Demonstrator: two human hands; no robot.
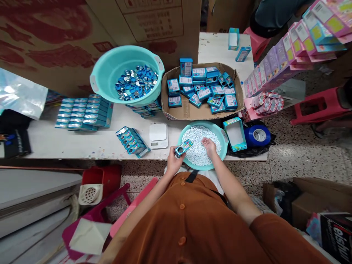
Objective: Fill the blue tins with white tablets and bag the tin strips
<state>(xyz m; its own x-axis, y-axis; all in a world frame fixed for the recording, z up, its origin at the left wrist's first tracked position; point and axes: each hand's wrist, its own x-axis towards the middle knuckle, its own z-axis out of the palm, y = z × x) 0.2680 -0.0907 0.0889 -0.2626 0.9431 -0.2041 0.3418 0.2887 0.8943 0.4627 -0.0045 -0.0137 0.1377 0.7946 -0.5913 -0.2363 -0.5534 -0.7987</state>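
My left hand (173, 162) holds a small blue box (183, 148) with a round dark opening, over the left rim of a teal basin. White pellets (198, 136) fill much of that basin (224, 146). Above the pellets is my right hand (209, 147), palm turned up and fingers curled together; whether anything lies in it is too small to tell. A white scale (158, 136) stands left of the basin, with a group of blue boxes (132, 141) beside it. Behind the basin, a cardboard tray (187, 112) holds several more blue boxes (204, 93).
A larger teal basin (110, 73) holds blue and silver caps (136, 82). Stacked blue boxes (82, 113) stand at the left. To the right are an open carton (235, 135), blue tape (257, 135) and pink boxes (275, 66). Stools (319, 104) flank the table (68, 146).
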